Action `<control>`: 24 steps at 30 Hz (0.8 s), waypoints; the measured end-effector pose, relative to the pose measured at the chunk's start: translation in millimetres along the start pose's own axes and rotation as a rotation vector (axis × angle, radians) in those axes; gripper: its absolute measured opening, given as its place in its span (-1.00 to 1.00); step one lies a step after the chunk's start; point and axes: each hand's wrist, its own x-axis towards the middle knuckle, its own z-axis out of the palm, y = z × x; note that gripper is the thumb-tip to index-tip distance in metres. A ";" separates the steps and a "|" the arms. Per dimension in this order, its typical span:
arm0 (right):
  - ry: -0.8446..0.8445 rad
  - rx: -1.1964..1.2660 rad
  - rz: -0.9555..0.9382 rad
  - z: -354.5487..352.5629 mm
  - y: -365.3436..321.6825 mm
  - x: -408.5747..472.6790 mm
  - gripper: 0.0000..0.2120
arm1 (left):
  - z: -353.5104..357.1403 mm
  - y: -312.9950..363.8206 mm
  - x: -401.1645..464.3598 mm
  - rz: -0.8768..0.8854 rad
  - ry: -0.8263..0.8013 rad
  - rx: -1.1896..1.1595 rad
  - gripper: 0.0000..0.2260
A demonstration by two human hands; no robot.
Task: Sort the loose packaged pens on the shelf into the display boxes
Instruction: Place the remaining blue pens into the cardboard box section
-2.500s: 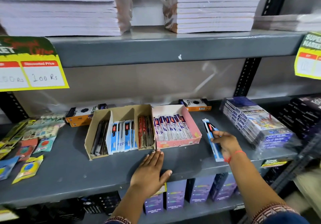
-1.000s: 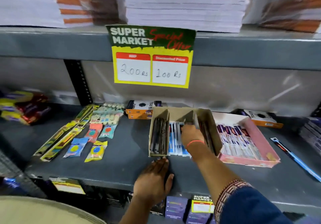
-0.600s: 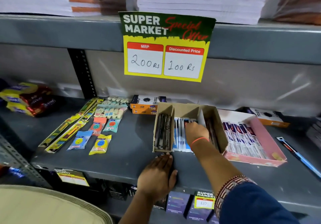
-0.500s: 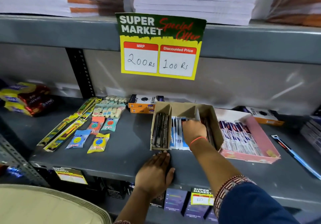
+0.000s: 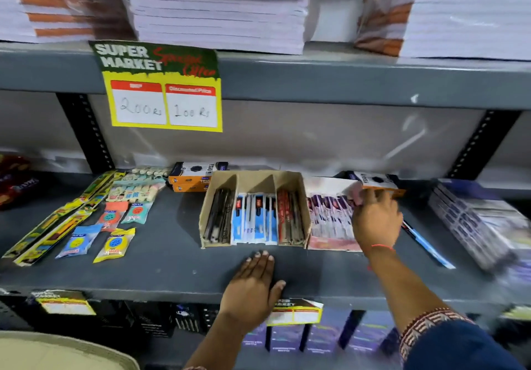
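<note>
pink box [image 5: 330, 244]: right part hidden behind right hand [image 5: 376, 220] | fingertips blurred, grasp unclear | stacked packs [image 5: 477, 226] right of it: motion-blurred

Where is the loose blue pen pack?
The blue pen pack lies on the grey shelf, right of the pink box, just past the right hand.

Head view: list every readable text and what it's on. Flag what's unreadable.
"SUPER MARKET": green top of the offer sign on the upper shelf edge.
"200 Rs": its left white panel.
"100 Rs": its right white panel.
"Discounted Price": red band above the right panel, blurred but legible.
Too blurred or small: the sign's red script, the orange and black box, the pen packets, the lower shelf tags.
</note>
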 end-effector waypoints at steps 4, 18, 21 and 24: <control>0.006 0.026 0.199 -6.8 53.9 11.4 -0.69 | 5.5 38.0 12.2 0.007 -0.060 -0.036 0.01; -0.497 0.036 0.428 5.3 143.9 43.9 -0.63 | 8.3 83.4 29.7 -0.074 -0.128 0.106 -0.40; -0.525 0.074 0.414 7.7 147.3 50.4 -0.60 | 8.0 83.8 29.0 -0.075 -0.130 0.130 -0.41; -0.479 0.030 0.379 10.2 145.5 50.0 -0.64 | 9.7 83.9 29.8 -0.077 -0.136 0.110 -0.41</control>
